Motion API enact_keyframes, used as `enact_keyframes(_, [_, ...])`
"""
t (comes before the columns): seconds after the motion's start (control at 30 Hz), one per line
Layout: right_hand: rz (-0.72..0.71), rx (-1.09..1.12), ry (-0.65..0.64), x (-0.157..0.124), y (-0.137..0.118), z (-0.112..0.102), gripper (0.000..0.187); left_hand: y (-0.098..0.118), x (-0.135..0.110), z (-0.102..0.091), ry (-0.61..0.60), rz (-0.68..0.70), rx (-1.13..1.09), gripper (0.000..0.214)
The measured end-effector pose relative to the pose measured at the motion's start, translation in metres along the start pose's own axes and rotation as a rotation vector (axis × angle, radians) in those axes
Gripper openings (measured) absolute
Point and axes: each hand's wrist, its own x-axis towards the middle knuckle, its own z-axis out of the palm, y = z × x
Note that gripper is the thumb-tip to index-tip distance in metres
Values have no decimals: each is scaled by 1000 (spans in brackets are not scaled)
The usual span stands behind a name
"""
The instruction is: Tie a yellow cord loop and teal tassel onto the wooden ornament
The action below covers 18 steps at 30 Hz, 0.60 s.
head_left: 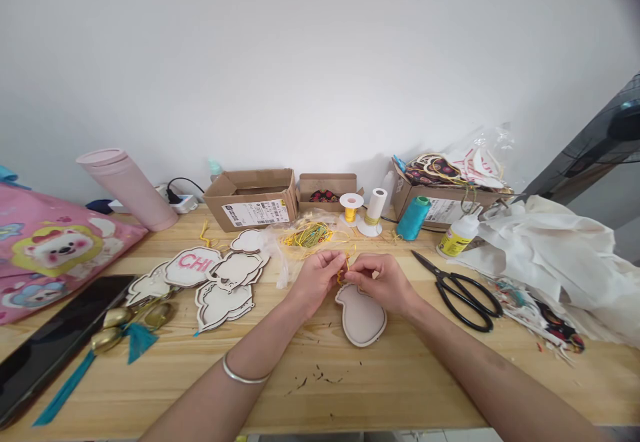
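At the middle of the table, my left hand and my right hand meet, both closed in a pinch on a thin yellow cord. The cord runs down to the top of a pale, gourd-shaped padded piece with a raised edge, which lies flat on the wood just below my fingers. Its upper edge is partly covered by my hands. Whether the cord is knotted cannot be made out. Behind my left hand, a bundle of yellow and green cords rests on a clear plastic bag.
Black scissors and a glue bottle stand right, near white fabric. Thread spools and cardboard boxes line the wall. Left are cloud-shaped pieces, brass bells with teal tassels, a phone and a pink tumbler.
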Motion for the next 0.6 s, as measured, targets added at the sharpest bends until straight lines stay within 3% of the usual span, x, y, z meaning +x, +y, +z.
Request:
enact_keyframes(0.2, [-47,-49,-17,-1,3,1,18,2,-1,4,24,-13,19,22])
enact_keyframes(0.37, [111,-68,29,2,2,-6,25,8,-1,-1,33,7,6,19])
enact_keyframes(0.43, [112,-91,77,4,2,-9,27,10,-1,-3,22,5,-8,17])
enact_keyframes(0.6, [59,81,41,6,4,-14,25,10,-3,-1,-18,-44,19,17])
